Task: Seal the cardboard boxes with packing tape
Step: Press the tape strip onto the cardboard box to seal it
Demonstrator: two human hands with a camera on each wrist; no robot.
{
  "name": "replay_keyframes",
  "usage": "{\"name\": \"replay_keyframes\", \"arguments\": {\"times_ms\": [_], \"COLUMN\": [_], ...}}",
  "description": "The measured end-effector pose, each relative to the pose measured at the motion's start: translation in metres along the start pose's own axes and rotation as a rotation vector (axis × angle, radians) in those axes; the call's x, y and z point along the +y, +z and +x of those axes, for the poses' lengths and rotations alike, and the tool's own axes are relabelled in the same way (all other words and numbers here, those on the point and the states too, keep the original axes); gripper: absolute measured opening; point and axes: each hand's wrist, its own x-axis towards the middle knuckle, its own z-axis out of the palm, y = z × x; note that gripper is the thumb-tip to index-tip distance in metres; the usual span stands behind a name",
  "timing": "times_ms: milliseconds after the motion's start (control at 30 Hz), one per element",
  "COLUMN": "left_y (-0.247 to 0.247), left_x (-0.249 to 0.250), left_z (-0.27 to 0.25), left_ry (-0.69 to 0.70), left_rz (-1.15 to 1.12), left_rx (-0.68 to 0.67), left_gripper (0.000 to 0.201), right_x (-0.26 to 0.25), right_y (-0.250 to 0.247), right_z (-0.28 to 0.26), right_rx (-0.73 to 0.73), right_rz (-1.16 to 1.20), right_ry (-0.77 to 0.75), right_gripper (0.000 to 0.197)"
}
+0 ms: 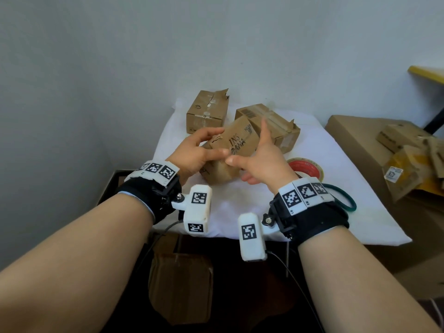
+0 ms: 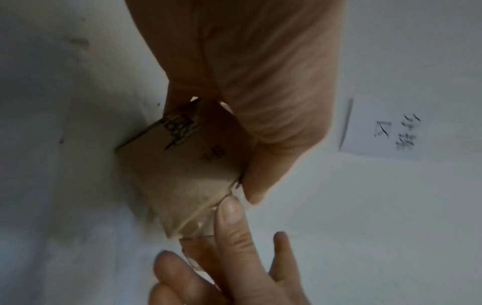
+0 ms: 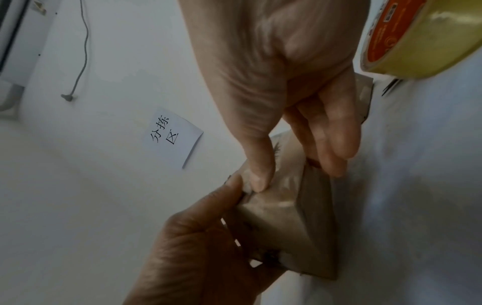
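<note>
A small brown cardboard box (image 1: 236,146) with black handwriting is held tilted above the white-covered table (image 1: 312,219). My left hand (image 1: 213,144) grips its left end, thumb on the near face. My right hand (image 1: 252,150) pinches the right end, its thumb (image 3: 258,175) pressing a glossy taped corner of the box (image 3: 287,216) while the fingers (image 3: 336,144) lie behind it. In the left wrist view both thumbs meet at the edge of the box (image 2: 182,169). A roll of packing tape (image 1: 308,168) with a red core lies on the table just right of my right hand.
Two more cardboard boxes (image 1: 207,114) (image 1: 271,126) stand at the back of the table against the wall. Green-handled scissors (image 1: 346,200) lie near the right edge. A large carton with cardboard scraps (image 1: 360,150) stands to the right. Another box (image 1: 180,284) sits under the table.
</note>
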Motion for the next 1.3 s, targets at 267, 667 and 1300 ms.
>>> {"name": "replay_keyframes", "arguments": {"times_ms": [267, 667, 1300], "left_y": [-0.004, 0.001, -0.009], "left_x": [-0.003, -0.001, -0.001], "left_z": [0.003, -0.001, -0.01], "left_ry": [0.136, 0.152, 0.045], "left_rz": [0.618, 0.604, 0.45], "left_rx": [0.023, -0.083, -0.143], "left_gripper": [0.072, 0.058, 0.056], "right_x": [-0.003, 0.001, 0.005], "right_y": [-0.024, -0.002, 0.018], "right_z": [0.002, 0.0, 0.011], "right_rx": [0.193, 0.014, -0.013], "right_rz": [0.073, 0.218, 0.147], "right_ry": [-0.237, -0.318, -0.346], "right_gripper": [0.093, 0.081, 0.102]}}
